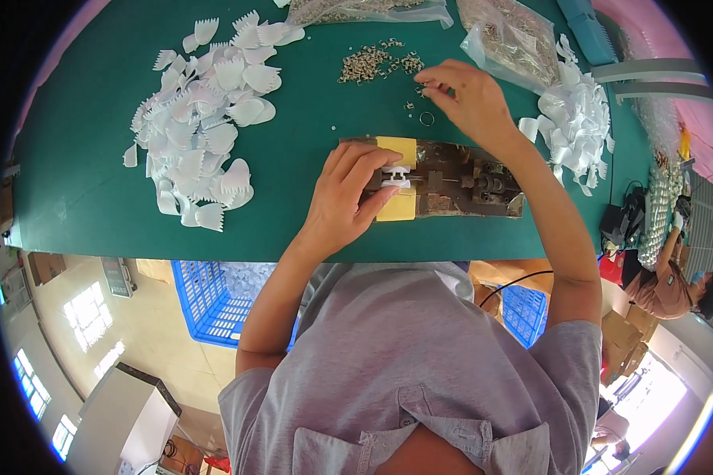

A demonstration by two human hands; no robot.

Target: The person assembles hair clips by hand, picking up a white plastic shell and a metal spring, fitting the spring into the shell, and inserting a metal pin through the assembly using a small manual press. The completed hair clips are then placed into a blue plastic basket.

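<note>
My left hand (342, 194) is closed on a white plastic clip piece (396, 177), holding it at the yellow-covered part of a dark metal fixture (451, 178). The fingertips hide part of the piece. Beyond the fixture, my right hand (474, 101) has thumb and fingers drawn together beside a pile of small metal springs (364, 65). What lies in that pinch is too small to make out. A thin metal ring (427, 119) and a few loose springs (409, 105) lie just below its fingertips.
Heaps of white toothed clip halves lie at left (206, 119) and right (577, 119) on the green table (79, 158). Clear bags of metal parts (511, 43) lie at the back. A blue basket (214, 305) stands below the front edge. Another person (665, 277) is at far right.
</note>
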